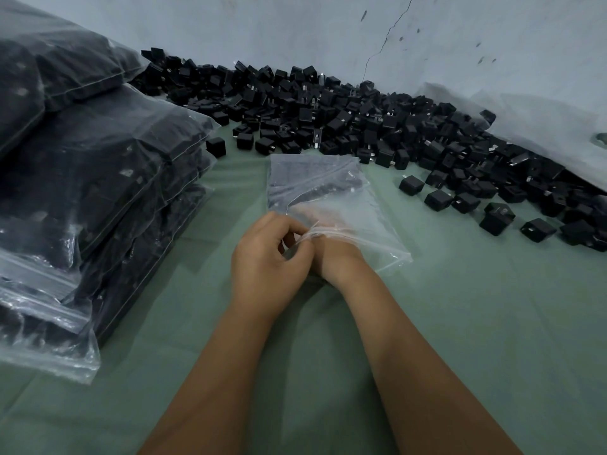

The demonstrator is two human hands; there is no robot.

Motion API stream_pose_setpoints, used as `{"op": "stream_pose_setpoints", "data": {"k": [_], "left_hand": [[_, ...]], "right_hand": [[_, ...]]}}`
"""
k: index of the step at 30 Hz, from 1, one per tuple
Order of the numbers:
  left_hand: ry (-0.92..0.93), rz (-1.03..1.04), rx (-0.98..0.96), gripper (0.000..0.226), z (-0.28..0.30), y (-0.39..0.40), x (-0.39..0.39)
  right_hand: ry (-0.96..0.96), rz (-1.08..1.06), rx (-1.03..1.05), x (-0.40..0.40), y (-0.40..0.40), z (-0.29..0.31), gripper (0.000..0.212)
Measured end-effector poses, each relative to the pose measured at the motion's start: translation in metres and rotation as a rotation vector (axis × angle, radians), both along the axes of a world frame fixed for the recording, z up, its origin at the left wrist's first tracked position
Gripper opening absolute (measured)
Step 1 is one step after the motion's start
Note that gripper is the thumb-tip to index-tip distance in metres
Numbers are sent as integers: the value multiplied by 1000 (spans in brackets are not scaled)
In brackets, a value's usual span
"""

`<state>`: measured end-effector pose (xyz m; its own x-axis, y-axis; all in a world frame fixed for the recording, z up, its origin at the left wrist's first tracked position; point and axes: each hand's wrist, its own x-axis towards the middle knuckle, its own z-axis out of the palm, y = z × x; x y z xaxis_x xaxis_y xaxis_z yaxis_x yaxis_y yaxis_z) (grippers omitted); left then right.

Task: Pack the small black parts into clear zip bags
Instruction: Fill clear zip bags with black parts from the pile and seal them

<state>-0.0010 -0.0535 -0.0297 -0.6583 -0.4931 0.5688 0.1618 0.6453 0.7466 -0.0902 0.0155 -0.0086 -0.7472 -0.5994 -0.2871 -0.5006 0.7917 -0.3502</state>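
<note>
A clear zip bag point(331, 188) lies on the green cloth in the middle, its mouth toward me. My left hand point(266, 257) pinches the bag's near edge with curled fingers. My right hand point(331, 247) reaches into the bag's mouth; its fingers are inside behind the plastic and show only as a blur. A long heap of small black parts point(345, 119) runs along the wall behind and to the right of the bag, with loose ones near the bag's far edge.
Stacked clear bags filled with black parts point(92, 178) stand at the left, reaching close to my left arm. A sheet of clear plastic point(542, 139) lies over the heap at the right. The grey wall point(328, 27) closes the back. Green cloth point(476, 323) covers the surface.
</note>
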Motion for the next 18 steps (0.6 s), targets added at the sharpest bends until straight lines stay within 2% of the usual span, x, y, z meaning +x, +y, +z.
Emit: {"op": "stream_pose_setpoints", "data": {"k": [7, 14, 16, 18], "left_hand": [[9, -13, -16, 6, -1, -1, 1], [-3, 1, -38, 6, 1, 0, 2], [-35, 13, -81, 6, 0, -1, 0], [-95, -3, -132, 9, -2, -3, 0]], "right_hand": [[37, 19, 20, 0, 0, 0, 17], [21, 48, 46, -4, -2, -4, 24], [70, 74, 52, 2, 4, -4, 19], [169, 93, -31, 11, 17, -5, 12]]}}
